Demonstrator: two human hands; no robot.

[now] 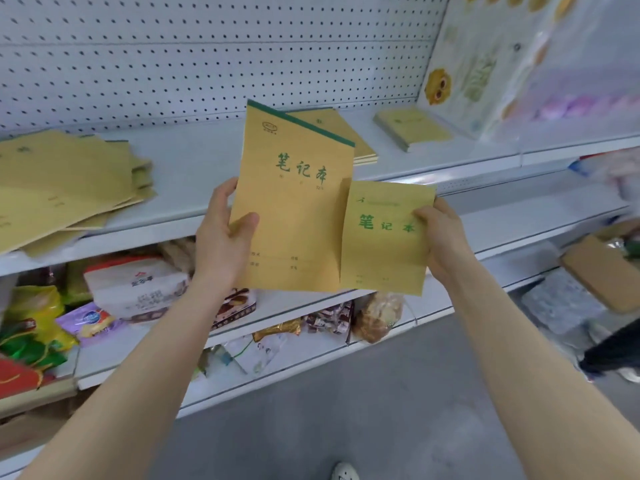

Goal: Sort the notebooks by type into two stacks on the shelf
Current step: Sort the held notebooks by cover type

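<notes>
My left hand [221, 237] grips a large tan notebook [294, 202] with a green top binding and green characters, held upright in front of the white shelf [194, 168]. My right hand [440, 233] grips a smaller tan notebook [384, 244] by its right edge, overlapping the large one's lower right corner. On the shelf behind lies a stack of large notebooks [349, 140], mostly hidden by the held one. Farther right lies a stack of small notebooks [412, 128]. A loose, messy pile of notebooks [65, 181] covers the shelf's left end.
A pegboard back wall [207, 57] rises behind the shelf. Snack packages [135, 289] fill the lower shelves. Plastic-wrapped goods [519, 64] stand at the shelf's right end. A cardboard box [602, 271] sits low right. Grey floor [346, 410] lies below.
</notes>
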